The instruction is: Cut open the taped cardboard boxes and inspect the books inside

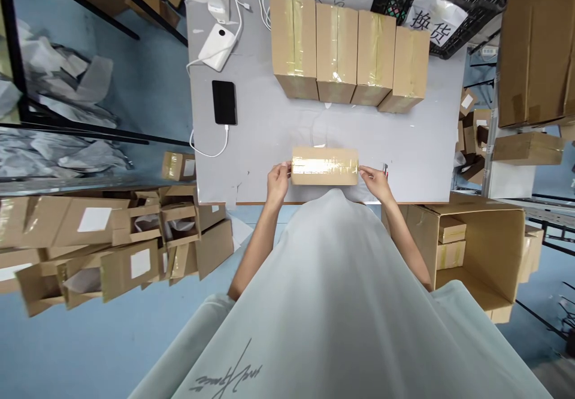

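Note:
A taped cardboard box lies lengthwise near the front edge of the table, shiny clear tape running along its top. My left hand is closed at its left end, fingertips against the cardboard. At the opposite end, my right hand has its fingertips on the box's edge, thumb and fingers drawn together. The box is held between the two hands. Just beyond the right hand lies a small red and dark object, partly covered by the hand and too small to name.
Several taped boxes stand in a row at the back of the grey table. A phone and a white power bank with cables lie left. A black crate sits back right. An open carton stands below right.

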A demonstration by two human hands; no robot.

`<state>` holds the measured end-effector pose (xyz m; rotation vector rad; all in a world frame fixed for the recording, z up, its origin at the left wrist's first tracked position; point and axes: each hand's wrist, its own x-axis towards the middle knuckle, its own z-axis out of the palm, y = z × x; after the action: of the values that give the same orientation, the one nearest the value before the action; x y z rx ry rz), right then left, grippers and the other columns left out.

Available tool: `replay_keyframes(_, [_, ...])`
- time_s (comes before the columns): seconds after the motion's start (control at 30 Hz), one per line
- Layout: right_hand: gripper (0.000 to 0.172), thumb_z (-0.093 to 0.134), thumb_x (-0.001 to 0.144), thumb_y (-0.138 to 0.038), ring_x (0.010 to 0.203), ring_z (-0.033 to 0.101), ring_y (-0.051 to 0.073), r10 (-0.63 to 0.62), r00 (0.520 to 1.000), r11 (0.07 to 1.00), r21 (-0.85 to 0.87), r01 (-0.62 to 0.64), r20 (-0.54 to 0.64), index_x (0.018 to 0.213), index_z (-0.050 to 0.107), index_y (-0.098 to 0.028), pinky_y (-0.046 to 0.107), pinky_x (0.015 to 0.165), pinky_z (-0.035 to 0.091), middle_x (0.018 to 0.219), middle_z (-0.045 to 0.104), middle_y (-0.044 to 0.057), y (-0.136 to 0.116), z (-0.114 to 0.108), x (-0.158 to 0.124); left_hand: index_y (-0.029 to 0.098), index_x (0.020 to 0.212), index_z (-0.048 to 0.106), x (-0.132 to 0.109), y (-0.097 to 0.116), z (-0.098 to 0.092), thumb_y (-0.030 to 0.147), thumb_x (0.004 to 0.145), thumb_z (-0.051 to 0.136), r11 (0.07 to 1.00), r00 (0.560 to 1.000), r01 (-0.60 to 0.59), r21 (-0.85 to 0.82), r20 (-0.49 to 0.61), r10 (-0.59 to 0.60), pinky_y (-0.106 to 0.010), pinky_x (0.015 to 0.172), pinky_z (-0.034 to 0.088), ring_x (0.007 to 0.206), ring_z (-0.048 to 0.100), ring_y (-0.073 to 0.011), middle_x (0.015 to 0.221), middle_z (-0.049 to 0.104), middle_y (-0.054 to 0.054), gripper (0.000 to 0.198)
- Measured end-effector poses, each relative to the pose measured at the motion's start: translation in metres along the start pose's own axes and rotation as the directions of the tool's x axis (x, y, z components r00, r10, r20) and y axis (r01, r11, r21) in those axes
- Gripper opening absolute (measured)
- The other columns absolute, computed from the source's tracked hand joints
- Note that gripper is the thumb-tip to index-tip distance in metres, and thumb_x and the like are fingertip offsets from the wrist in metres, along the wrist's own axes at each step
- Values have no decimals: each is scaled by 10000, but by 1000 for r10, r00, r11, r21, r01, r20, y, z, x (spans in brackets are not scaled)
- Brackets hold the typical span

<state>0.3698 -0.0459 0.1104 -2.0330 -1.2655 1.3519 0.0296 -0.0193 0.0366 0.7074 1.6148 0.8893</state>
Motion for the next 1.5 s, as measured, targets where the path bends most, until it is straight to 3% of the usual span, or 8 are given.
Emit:
replay_keyframes(0.2, [497, 578, 1108, -359, 1595, 611, 364, -120, 992, 939, -328, 103, -32, 1551, 730, -195, 605, 1345, 483, 1683, 663, 155, -27, 11, -22, 181, 1095, 799, -1, -6, -5, 609, 1055, 636, 999, 999, 46, -12, -5, -46, -450, 1059, 638, 1114, 799, -281, 1143, 852, -150, 459])
replay_keyframes(0.3, [536, 505, 1154, -346, 1636, 557, 352, -192, 980, 886, -419, 199, 61, 1626, 640, -130, 557, 1375, 446, 1742, 592, 195, -47, 22, -34, 184, 1124, 792, 6, -9, -7, 584, 1062, 625, 997, 997, 77, -17, -28, -77, -439, 1059, 630, 1123, 794, -269, 1222, 839, -165, 438])
replay_keyframes(0.47, [533, 484, 1163, -282, 1630, 566, 367, -16, 973, 830, -540, 141, 231, 1641, 570, -63, 513, 1321, 499, 1747, 561, 264, -62, 30, -45, 192, 1126, 775, 21, -17, -5, 533, 1072, 592, 989, 988, 148, 3, -52, -148, -421, 1043, 616, 1087, 782, -252, 1272, 816, -169, 391])
replay_keyframes(0.7, [598, 421, 1183, -350, 1712, 457, 343, 43, 990, 795, -605, 45, 131, 1701, 487, -60, 503, 1374, 435, 1808, 476, 269, -46, 30, -49, 213, 1066, 734, 28, -31, 8, 553, 1038, 604, 947, 949, 311, 78, 31, -314, -420, 1061, 586, 1169, 753, -270, 1241, 809, -154, 366])
replay_keyframes(0.83, [675, 437, 1157, -401, 1701, 460, 408, 66, 998, 837, -544, -59, -6, 1696, 468, 4, 591, 1382, 409, 1780, 481, 331, -19, 15, -40, 212, 954, 728, 17, -34, 24, 600, 1007, 631, 937, 934, 336, 98, 93, -345, -460, 1087, 577, 1148, 755, -295, 1112, 830, -146, 403])
replay_keyframes(0.97, [666, 426, 1155, -537, 1519, 658, 447, -9, 994, 926, -376, -33, -110, 1624, 592, -94, 653, 1254, 533, 1627, 667, 290, -6, -14, -42, 223, 901, 743, -1, -25, 41, 736, 961, 676, 967, 943, 249, 56, 212, -255, -462, 1087, 595, 1122, 754, -305, 1023, 846, -121, 521])
replay_keyframes(1.2, [657, 528, 1119, -750, 1330, 793, 377, -44, 996, 977, -211, 27, -80, 1502, 752, -265, 528, 1170, 614, 1464, 814, 139, -41, -18, -64, 185, 1030, 804, -29, 11, 58, 847, 898, 733, 978, 921, 207, -19, 341, -188, -460, 1030, 628, 1156, 779, -336, 1142, 852, -158, 679])
replay_keyframes(1.5, [592, 474, 1164, -657, 1390, 766, 336, -48, 997, 995, -80, 53, 63, 1461, 772, -240, 462, 1179, 594, 1415, 839, 120, -54, 0, -44, 193, 1257, 844, -25, 55, 24, 625, 894, 876, 999, 974, -46, 14, 221, 41, -458, 1134, 601, 1260, 756, -341, 1327, 829, -131, 566])
